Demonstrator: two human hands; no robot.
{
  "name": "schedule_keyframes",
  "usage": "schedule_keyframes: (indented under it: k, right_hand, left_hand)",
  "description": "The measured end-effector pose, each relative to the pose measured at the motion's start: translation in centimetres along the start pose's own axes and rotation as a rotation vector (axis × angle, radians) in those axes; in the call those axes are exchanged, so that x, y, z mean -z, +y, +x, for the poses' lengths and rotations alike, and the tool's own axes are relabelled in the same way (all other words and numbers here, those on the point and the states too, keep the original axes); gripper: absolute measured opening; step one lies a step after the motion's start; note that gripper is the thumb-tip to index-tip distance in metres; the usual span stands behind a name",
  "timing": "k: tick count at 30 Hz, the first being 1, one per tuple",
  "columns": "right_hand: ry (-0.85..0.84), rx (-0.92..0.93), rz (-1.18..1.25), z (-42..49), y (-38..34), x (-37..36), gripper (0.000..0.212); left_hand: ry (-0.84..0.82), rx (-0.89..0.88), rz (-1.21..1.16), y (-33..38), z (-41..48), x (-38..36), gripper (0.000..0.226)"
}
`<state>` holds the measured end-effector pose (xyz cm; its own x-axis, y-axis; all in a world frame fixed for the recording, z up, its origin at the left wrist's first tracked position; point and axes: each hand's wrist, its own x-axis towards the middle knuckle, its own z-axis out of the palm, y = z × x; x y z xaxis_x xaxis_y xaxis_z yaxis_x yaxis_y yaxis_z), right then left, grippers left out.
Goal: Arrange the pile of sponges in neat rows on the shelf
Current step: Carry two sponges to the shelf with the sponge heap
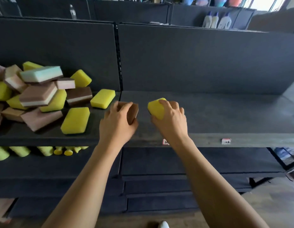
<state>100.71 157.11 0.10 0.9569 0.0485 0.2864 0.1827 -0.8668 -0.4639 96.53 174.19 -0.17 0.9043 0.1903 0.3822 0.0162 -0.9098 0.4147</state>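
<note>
A loose pile of sponges (36,94), yellow, brown-and-white and one pale green, lies on the left part of the dark shelf (225,116). Two yellow sponges (102,98) lie flat at the pile's right edge. My left hand (118,119) grips a brown sponge (134,113) just right of the shelf's vertical divider. My right hand (171,117) grips a yellow sponge (156,107) a little further right. Both held sponges are low over the shelf board, near its front edge; I cannot tell whether they touch it.
White price tags (226,141) sit on the shelf's front lip. Yellow bottles (44,151) lie on the lower shelf at left. White detergent bottles (217,20) stand on a far shelf at the back right. A dark back panel (192,60) rises behind the shelf.
</note>
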Motion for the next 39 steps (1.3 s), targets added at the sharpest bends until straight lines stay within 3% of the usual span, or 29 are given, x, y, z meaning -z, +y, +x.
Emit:
schedule_keyframes:
  k: [11, 20, 27, 31, 39]
  right_hand:
    - [-0.048, 0.018, -0.033, 8.3, 7.4, 0.3, 0.064]
    - [-0.064, -0.016, -0.041, 8.2, 7.5, -1.5, 0.065]
    - [-0.049, -0.031, -0.042, 7.6, 6.7, -1.9, 0.067]
    - [-0.132, 0.036, 0.026, 7.5, 6.8, -1.8, 0.072]
    - [-0.334, 0.227, 0.213, 7.4, 7.9, 0.6, 0.072]
  left_hand:
    - [-0.065, 0.041, 0.016, 4.7, 6.3, -6.9, 0.058]
    - [-0.214, 0.043, 0.08, 4.2, 6.2, -7.9, 0.062]
    - [-0.235, 0.007, 0.122, 2.4, 6.9, -7.3, 0.063]
    - [-0.283, -0.071, 0.135, 2.3, 7.4, -6.6, 0.075]
    - [-0.391, -0.425, -0.009, 3.7, 8.5, -6.4, 0.082]
